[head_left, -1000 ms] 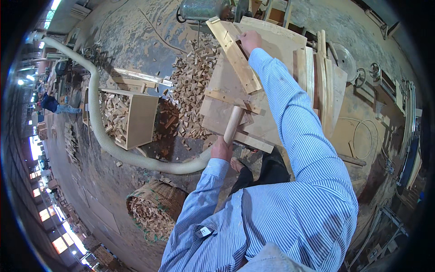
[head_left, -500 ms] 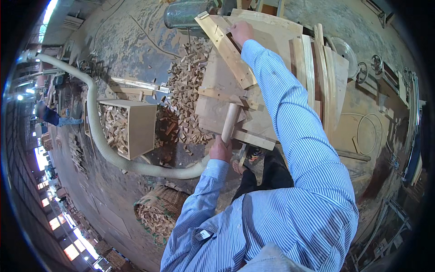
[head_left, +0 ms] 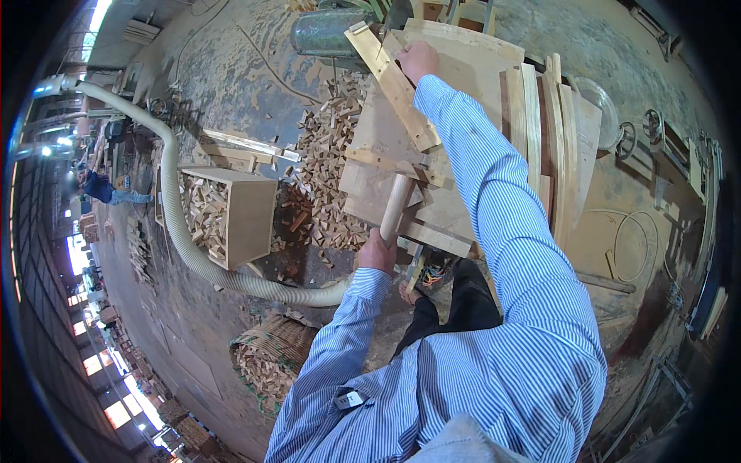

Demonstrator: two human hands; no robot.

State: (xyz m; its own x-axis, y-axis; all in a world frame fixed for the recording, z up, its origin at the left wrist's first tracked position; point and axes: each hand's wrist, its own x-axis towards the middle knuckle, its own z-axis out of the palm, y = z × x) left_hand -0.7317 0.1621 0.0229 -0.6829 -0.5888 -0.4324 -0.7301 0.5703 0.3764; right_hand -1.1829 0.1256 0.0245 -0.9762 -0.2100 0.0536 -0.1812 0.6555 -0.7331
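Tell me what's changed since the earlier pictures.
The view shifted slightly, and a multicoloured patch, too unclear to name, now shows beside the foot. Nothing was visibly taken up or let go: the left hand still grips the pale cylinder, and the right hand stays by the slanted board's far part.

Over the past second the view has shifted. The box (head_left: 253, 220) and hose (head_left: 171, 181) appear slightly lower and farther right. More of the green tank (head_left: 328, 33) shows at the top, and the upper end of the board (head_left: 397, 89) overlaps it further. The right grip (head_left: 419, 62) swung left with the view, then came partway back. The foot (head_left: 409, 293) shows lower, farther from the worktop (head_left: 463, 73); beside it, a pale strip (head_left: 417, 266) and a multicoloured thing (head_left: 434, 274) have come into sight.
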